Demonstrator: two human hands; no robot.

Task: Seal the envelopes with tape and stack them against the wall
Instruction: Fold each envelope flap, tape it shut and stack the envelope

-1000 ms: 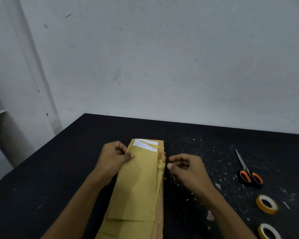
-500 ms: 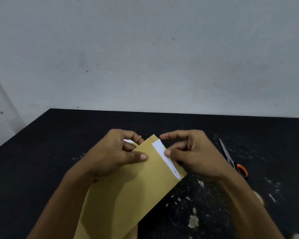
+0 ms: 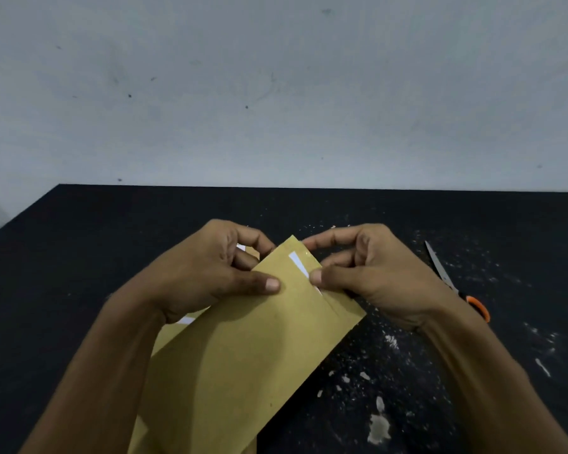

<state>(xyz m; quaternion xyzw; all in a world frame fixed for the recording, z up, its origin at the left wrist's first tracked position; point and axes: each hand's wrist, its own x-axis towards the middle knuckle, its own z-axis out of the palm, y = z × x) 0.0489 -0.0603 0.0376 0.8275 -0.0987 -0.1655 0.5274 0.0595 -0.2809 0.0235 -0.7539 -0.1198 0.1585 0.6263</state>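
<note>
I have lifted the top envelope [image 3: 243,348] off the pile and turned it; my left hand [image 3: 210,276] and right hand [image 3: 371,276] pinch its flap end, sealing just beginning.

envelope [image 3: 243,355] on stack [image 3: 164,339], scissors [image 3: 453,283] right

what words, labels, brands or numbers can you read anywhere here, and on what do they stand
None: no readable text in this view.
Brown paper envelope held by the left hand and the right hand: plain, no print showing.
White strip at its flap: blank.
Orange-handled scissors on the black table: no marking visible.
Grey wall: only specks and scuffs.
</note>
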